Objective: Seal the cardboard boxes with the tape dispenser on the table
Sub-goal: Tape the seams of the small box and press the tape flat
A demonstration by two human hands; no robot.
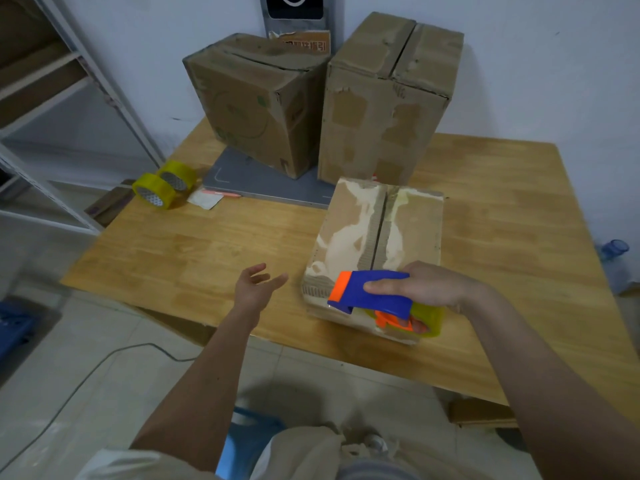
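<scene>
Taping the near box one-handed

I'm gripping the tape dispenser (372, 296) in my right hand (433, 285) at the small box (377, 237)'s near edge; my left hand (258, 284) is hovering spread, so the unbraced box may be sliding.

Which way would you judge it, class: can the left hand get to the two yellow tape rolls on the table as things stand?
Probably yes. The left hand is open and holds nothing, and only bare table lies between it and the tape rolls at the far left corner. It may take a long stretch.

Smooth varnished wood counter (194, 244); torn, rough matt cardboard box (349, 233); glossy blue and orange plastic tape dispenser (370, 296); shiny yellowish tape rolls (162, 185).
</scene>
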